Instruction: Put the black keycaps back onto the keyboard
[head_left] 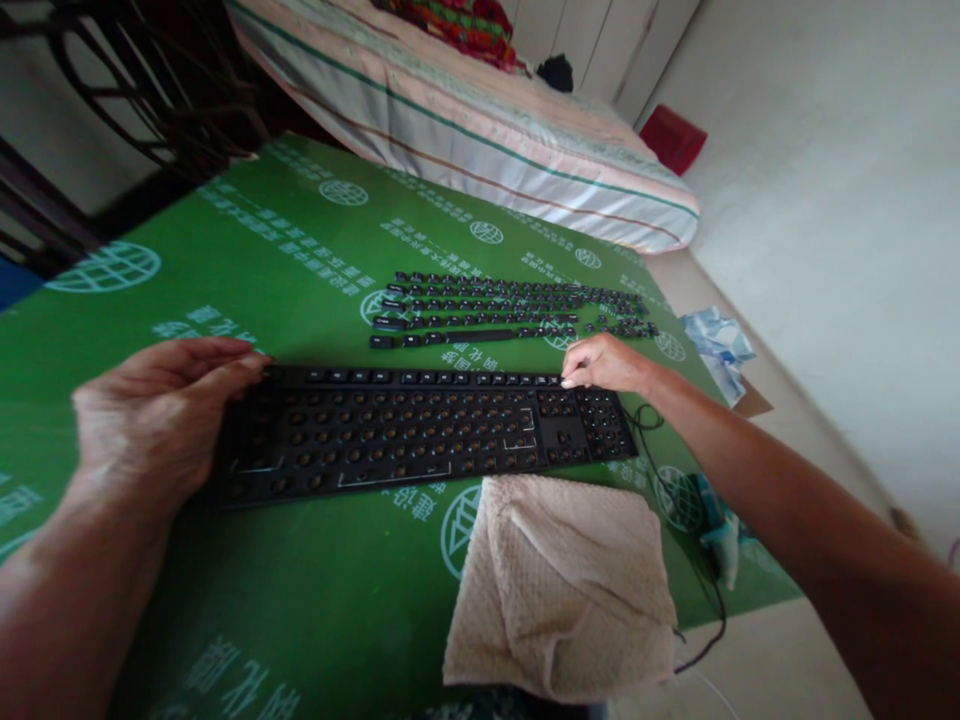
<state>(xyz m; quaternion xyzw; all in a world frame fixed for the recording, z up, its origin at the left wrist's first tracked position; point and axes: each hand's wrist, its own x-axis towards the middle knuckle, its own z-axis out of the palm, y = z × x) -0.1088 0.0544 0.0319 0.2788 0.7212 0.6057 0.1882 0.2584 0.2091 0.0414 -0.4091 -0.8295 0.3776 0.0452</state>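
A black keyboard (420,425) lies on the green table, with caps along its top row and bare switches below. My left hand (169,410) grips its upper left corner, thumb and fingers pressed together there. Near the right end of the top row, my right hand (602,362) is pinched on a keycap (560,380), mostly hidden by the fingertips. Behind the keyboard, loose black keycaps (480,322) are laid out in several rows, among them a long space bar (478,337).
A folded beige towel (562,590) lies in front of the keyboard. A black cable (660,460) runs down the right side of the green table (300,590), past a teal and white packet (718,530). A bed with striped covers (480,130) stands behind.
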